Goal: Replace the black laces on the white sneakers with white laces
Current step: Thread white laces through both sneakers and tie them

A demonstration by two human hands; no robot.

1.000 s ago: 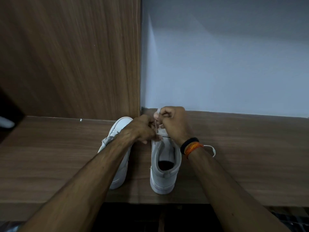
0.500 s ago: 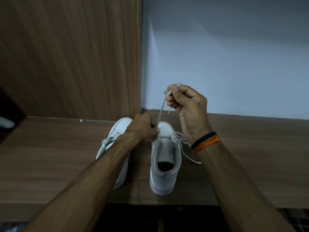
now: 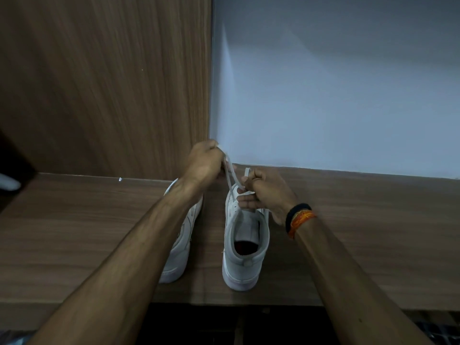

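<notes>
Wooden shelf (image 3: pixel 74 232): hands pinch white lace (image 3: pixel 230 174) over unbranded sneaker (image 3: pixel 245 245).

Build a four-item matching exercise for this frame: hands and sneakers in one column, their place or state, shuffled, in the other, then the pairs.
Column 1
1. left hand
2. right hand
3. right sneaker
4. left sneaker

Column 2
A. partly hidden under a forearm
B. raised, pulling the white lace up
C. heel toward the camera, opening visible
D. low at the eyelets, banded wrist

Pairs: 1-B, 2-D, 3-C, 4-A
</notes>
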